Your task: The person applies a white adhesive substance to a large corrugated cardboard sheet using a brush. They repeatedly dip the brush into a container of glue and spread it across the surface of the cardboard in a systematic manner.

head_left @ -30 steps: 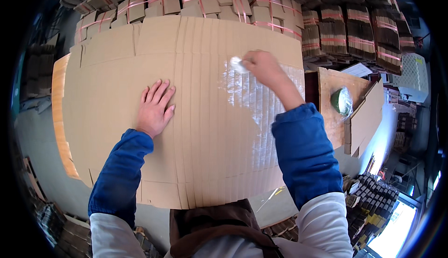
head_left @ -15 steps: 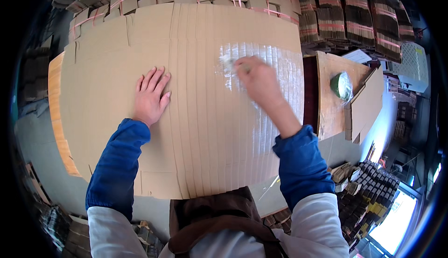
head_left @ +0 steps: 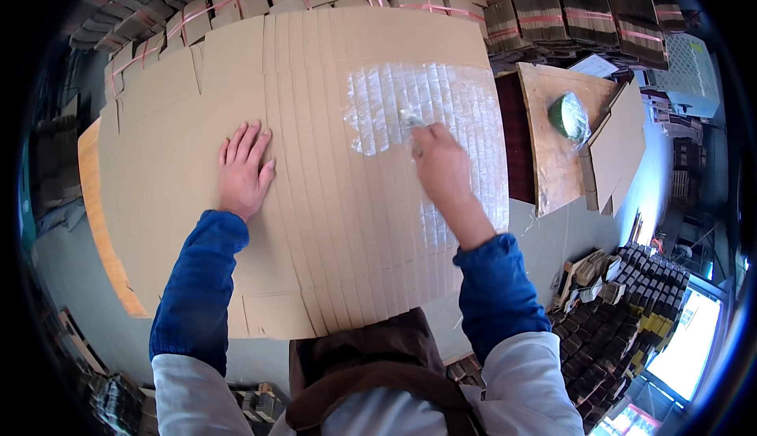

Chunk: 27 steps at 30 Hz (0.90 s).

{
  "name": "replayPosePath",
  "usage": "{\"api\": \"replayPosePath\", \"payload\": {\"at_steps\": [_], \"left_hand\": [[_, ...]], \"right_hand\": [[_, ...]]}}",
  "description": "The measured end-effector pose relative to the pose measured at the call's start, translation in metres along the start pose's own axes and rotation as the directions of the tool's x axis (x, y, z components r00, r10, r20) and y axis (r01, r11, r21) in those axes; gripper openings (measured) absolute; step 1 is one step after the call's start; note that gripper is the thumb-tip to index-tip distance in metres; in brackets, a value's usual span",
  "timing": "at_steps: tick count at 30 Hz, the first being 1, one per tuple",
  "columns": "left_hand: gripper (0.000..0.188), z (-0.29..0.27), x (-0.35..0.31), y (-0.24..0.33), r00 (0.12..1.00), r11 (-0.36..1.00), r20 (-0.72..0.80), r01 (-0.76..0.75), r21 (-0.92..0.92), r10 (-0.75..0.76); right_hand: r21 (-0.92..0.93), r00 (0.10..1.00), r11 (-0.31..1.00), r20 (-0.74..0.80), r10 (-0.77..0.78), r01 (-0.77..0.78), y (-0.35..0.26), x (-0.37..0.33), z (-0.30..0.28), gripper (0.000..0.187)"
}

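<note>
Step in hand looks like spreading: right hand [head_left: 443, 164] working a small pale applicator [head_left: 411, 120] over the glossy coat [head_left: 377, 109] on the stepped edges of the fanned cardboard sheets [head_left: 169, 144]. Sheets are spread on the tabletop [head_left: 102, 231], in front of the torso, coat on their right-hand part. Right fingers [head_left: 430, 132] closed narrow around the applicator, its far end on or very near the coat; exact tool type and contact can't be told, mostly covered by the hand. Left hand [head_left: 244, 176] lies palm down on the plain left part, fingers slightly parted, gripping nothing, probably steadying the sheets. Coverage uneven: top strips shiny, lower and nearer ones patchy or dull. My read: next move calls for light, even strokes toward those, without shifting the fan. Green bowl [head_left: 563, 117] with clear film sits on the wooden board [head_left: 544, 160], right side.
</note>
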State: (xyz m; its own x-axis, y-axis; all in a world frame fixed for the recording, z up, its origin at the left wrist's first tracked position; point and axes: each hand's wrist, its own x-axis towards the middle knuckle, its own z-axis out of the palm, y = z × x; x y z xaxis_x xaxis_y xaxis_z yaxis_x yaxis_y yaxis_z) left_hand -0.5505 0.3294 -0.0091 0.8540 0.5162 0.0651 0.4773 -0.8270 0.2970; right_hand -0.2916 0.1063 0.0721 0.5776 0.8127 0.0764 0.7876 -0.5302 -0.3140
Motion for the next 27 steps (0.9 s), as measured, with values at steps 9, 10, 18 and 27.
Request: {"api": "replayPosePath", "payload": {"at_steps": [9, 10, 18, 27], "left_hand": [[0.054, -0.001, 0.004, -0.002, 1.0, 1.0, -0.01, 0.001, 0.006, -0.001], [0.055, 0.0, 0.002, 0.0, 1.0, 1.0, -0.007, -0.002, 0.001, 0.002], [0.055, 0.0, 0.003, 0.003, 1.0, 1.0, 0.028, -0.002, 0.0, 0.002], [0.055, 0.001, 0.002, 0.002, 0.999, 1.0, 0.031, 0.01, 0.001, -0.01]], "right_hand": [[0.001, 1.0, 1.0, -0.013, 0.004, -0.004, 0.028, 0.012, 0.016, 0.022], [0.007, 0.999, 0.999, 0.018, -0.034, 0.034, 0.025, 0.01, 0.021, 0.023], [-0.096, 0.999, 0.994, -0.014, -0.049, 0.048, 0.054, 0.023, 0.031, 0.015], [-0.054, 0.995, 0.995, -0.05, -0.081, 0.079, 0.063, 0.054, 0.035, 0.014]]}}
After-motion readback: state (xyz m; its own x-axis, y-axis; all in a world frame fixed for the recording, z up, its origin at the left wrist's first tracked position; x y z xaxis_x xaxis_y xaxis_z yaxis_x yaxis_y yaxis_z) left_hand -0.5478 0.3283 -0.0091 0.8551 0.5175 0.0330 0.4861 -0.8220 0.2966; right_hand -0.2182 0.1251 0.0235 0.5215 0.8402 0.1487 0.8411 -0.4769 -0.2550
